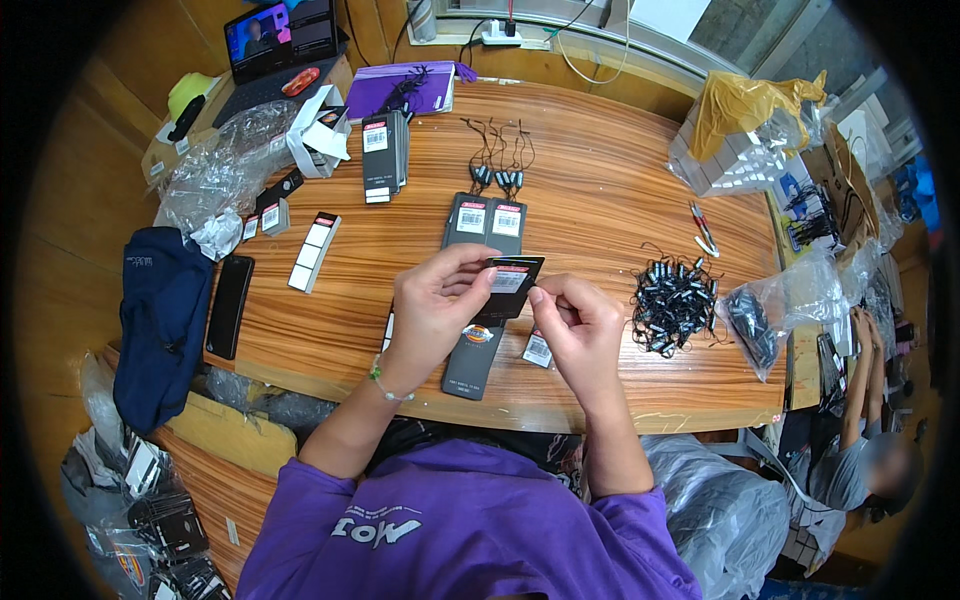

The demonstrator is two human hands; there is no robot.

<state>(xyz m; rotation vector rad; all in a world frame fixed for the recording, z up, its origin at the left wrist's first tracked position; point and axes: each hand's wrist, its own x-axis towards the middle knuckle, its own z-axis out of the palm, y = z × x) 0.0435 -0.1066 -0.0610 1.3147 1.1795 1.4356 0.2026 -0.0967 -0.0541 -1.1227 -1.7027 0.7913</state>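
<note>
My left hand grips a dark hang tag with a white barcode sticker, thumb on its front. At the tag's right edge, the fingers of my right hand are pinched together; whether a string is between them is too small to tell. Below lies a long grey hang tag with an oval logo, partly covered by my left hand. A small tag with a barcode sits beside my right hand. Just beyond my hands are two stacks of grey tags, with several black strings laid out behind them.
A pile of black strings lies on the wooden table at right, near a red-handled tool. More grey tags are stacked at back left. A phone and navy pouch lie left. Another person is at far right.
</note>
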